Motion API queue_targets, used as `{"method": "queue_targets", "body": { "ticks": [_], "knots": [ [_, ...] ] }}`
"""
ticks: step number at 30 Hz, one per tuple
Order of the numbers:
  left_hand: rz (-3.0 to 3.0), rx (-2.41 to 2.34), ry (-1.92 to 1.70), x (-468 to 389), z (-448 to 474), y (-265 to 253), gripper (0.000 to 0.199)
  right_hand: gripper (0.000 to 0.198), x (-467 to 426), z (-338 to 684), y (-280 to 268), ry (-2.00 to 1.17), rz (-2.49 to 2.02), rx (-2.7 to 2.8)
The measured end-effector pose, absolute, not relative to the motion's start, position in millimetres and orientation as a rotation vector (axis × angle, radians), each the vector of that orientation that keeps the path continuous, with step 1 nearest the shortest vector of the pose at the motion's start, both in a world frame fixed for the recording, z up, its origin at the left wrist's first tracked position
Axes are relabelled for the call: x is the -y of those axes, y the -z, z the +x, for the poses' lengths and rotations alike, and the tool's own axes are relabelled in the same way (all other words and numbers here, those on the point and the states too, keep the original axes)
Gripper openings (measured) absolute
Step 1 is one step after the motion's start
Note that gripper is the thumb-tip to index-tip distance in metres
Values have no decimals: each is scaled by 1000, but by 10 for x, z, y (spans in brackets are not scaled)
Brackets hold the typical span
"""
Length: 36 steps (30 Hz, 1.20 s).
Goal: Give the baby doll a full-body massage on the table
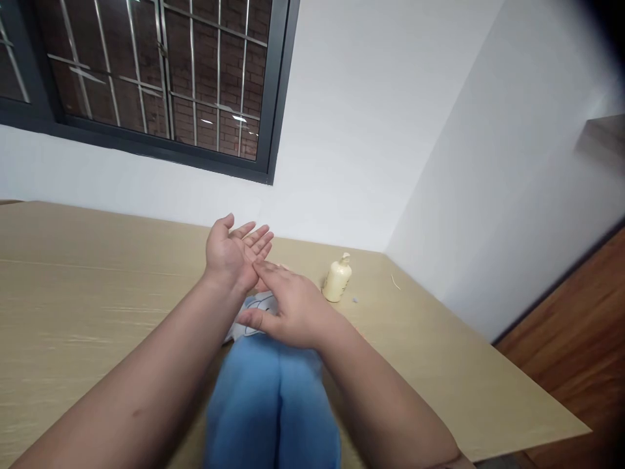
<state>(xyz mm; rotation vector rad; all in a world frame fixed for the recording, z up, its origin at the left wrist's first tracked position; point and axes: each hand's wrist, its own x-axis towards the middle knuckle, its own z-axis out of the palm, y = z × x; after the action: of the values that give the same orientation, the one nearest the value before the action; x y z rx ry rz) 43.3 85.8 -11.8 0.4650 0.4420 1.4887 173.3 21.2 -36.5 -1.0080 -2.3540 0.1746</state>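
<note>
My left hand (234,253) is turned palm up with its fingers spread, and nothing lies in it. Against the edge of that palm rest the fingertips of my right hand (295,303), which is palm down with fingers stretched out and thumb apart. To the right of both hands a cream-coloured pump bottle (336,280) stands upright on the table, touched by neither hand. Beneath my hands, a white and blue printed thing (261,305) is partly hidden; I cannot tell its kind.
The light wooden table (97,312) reaches to the white wall (361,117). A barred window (161,78) is at the upper left. A thin pale strand (395,283) and a small grey bit (355,300) lie near the bottle. Blue-clothed legs (271,397) show at the bottom.
</note>
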Motion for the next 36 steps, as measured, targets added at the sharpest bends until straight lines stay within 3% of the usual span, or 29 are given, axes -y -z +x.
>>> {"method": "queue_targets", "body": {
  "ticks": [12, 25, 31, 36],
  "knots": [
    [438, -435, -1444, -682, 793, 198, 41, 99, -303, 1736, 428, -165, -963, 2312],
    [423, -384, -1510, -1093, 440, 323, 59, 80, -236, 1752, 368, -243, -950, 2362],
    [441, -391, -1415, -983, 594, 339, 53, 91, -271, 1732, 405, -265, -910, 2339],
    [460, -401, -1398, -886, 659, 293, 51, 79, -382, 1737, 482, -179, -967, 2298]
  ]
}}
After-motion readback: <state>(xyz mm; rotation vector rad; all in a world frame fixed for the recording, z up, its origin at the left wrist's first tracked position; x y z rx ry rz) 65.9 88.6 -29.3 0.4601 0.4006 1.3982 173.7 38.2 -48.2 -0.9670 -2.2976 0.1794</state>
